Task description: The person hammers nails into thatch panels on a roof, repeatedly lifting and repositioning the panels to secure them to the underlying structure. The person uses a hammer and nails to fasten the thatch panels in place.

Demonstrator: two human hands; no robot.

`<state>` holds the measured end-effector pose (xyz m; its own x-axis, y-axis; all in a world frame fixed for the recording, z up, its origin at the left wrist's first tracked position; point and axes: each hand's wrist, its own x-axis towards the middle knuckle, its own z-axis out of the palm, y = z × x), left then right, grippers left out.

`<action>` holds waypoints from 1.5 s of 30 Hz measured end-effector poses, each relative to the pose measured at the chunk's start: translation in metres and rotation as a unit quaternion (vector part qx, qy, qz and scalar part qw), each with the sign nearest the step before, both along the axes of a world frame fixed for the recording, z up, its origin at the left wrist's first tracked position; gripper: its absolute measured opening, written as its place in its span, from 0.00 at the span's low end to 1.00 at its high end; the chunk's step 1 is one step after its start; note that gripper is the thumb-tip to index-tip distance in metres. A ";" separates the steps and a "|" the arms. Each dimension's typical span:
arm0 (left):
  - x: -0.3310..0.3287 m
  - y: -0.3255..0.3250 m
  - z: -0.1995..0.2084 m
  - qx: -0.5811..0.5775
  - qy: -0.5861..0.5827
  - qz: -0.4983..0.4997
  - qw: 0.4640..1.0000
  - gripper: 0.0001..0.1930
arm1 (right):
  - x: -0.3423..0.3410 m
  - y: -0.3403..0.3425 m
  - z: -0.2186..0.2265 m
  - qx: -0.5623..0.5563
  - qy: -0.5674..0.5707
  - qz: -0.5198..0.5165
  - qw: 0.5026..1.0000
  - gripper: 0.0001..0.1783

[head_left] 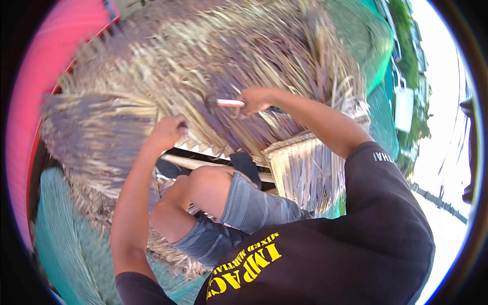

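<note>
I can't make out whether the left hand pinches anything; its fingertips curl out of sight. The head of the tool is a dark smear, too blurred to name, and the right hand covers part of its handle. Much of the thatch is streaky too. The knees and shorts partly hide a dark shoe. The lower edge cuts off the shirt.

The thatch is streaked tan and purplish brown, tool handle whitish, shorts striped grey, yellow-lettered shirt black, sheeting pinkish red.
</note>
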<state>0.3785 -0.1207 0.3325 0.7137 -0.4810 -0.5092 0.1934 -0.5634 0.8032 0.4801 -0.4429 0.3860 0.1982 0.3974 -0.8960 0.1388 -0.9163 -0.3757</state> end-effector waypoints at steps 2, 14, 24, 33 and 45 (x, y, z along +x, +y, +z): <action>0.014 -0.068 0.000 -0.034 -0.035 -0.145 0.988 0.11 | -0.035 -0.087 -0.002 -0.026 0.036 -0.008 0.999 0.20; 0.049 -0.165 0.003 -0.008 0.047 -0.363 0.931 0.13 | -0.178 -0.222 -0.017 -0.142 -0.043 0.081 0.986 0.38; 0.072 -0.066 0.032 0.083 0.091 -0.333 0.935 0.14 | -0.219 -0.217 0.170 -0.167 -0.016 0.152 0.974 0.24; 0.114 -0.163 0.093 -0.024 0.015 -0.261 0.965 0.11 | -0.244 -0.358 0.255 -0.317 0.028 0.185 0.930 0.14; 0.056 -0.393 0.003 -0.065 0.009 -0.334 0.940 0.12 | -0.400 -0.461 0.072 -0.252 0.036 0.225 0.941 0.15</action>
<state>0.4349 -0.5136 0.3350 0.2218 -0.8776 -0.4249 -0.1543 -0.4619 0.8734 0.0798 -0.9039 0.4575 0.0434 -0.0514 -0.9977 0.5456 -0.8354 0.0668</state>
